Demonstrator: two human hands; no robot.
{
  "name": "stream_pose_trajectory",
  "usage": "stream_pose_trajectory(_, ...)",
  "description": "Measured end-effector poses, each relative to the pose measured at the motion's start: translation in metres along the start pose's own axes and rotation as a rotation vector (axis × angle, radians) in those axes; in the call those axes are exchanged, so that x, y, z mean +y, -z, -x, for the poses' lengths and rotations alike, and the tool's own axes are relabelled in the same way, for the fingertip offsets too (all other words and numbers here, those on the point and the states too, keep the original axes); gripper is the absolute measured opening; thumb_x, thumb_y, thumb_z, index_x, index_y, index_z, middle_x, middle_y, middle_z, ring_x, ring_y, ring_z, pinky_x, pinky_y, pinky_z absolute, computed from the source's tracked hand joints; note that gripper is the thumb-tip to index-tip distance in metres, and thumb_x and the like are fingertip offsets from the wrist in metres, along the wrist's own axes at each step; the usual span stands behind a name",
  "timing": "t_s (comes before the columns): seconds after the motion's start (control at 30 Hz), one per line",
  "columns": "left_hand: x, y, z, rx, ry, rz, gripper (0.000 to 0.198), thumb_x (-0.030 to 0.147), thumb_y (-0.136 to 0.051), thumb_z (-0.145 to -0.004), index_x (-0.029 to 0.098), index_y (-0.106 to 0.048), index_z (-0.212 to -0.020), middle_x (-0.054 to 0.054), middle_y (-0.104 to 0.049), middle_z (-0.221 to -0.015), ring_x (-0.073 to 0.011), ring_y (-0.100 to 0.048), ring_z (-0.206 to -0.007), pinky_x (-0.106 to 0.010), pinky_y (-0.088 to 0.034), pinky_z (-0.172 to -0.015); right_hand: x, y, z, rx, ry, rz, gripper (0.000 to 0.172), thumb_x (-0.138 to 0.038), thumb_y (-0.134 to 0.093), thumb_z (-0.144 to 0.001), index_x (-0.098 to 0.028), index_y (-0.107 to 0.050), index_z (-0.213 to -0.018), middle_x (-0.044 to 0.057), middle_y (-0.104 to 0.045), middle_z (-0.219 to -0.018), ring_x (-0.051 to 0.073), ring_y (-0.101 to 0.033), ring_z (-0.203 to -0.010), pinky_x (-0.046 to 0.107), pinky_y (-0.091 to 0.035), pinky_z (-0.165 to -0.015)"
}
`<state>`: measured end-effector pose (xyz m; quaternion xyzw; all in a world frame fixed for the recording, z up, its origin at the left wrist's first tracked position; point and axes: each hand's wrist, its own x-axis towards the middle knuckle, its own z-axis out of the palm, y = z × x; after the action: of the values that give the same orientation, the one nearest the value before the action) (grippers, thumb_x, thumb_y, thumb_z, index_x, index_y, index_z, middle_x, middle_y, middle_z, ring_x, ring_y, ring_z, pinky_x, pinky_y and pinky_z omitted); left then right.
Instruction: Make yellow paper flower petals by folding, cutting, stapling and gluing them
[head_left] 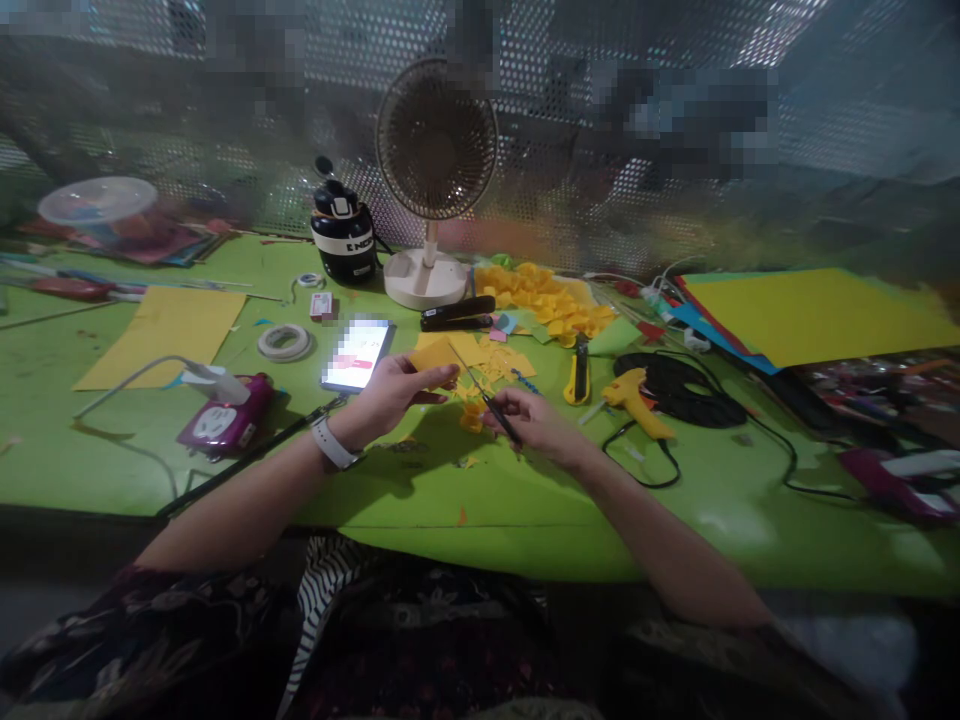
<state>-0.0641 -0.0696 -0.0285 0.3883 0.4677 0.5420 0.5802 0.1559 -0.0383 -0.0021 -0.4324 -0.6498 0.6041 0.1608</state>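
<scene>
My left hand (397, 395) pinches a piece of orange-yellow paper (433, 355) between thumb and fingers. In my right hand (529, 425) is a pair of dark-handled scissors (499, 412), its thin blade pointing up and left to the paper's edge. Whether the blades are apart is too small to tell. Under and behind both hands lie yellow paper scraps (506, 360) and a small yellow paper piece (471, 418). A lit phone (358, 355) rests just left of my left hand. To the right of my right hand lies a yellow cutter knife (577, 372).
Behind stand a fan (426, 280), a black bottle (343, 240), a stapler (457, 314) and a heap of yellow paper petals (547, 295). A tape roll (285, 343) and purple power socket (229, 420) lie left. A glue gun (637, 400) and coloured sheets (817, 315) lie right.
</scene>
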Motion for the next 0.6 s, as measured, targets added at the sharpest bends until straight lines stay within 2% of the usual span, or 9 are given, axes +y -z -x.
stream_pose_trajectory(0.6,-0.004,0.001,-0.0006,-0.005,0.004,0.016,0.034,0.037,-0.087,-0.069,0.016,-0.076,-0.094,-0.01,-0.074,-0.101,-0.0156,-0.068,-0.083,-0.027,-0.056,-0.07,0.0034,-0.0001,-0.002,-0.006,0.024,0.003,0.051,-0.055,-0.085,-0.06,-0.018,-0.059,-0.084,-0.002,-0.058,-0.071,0.01,-0.049,-0.059,0.023,-0.036,-0.05)
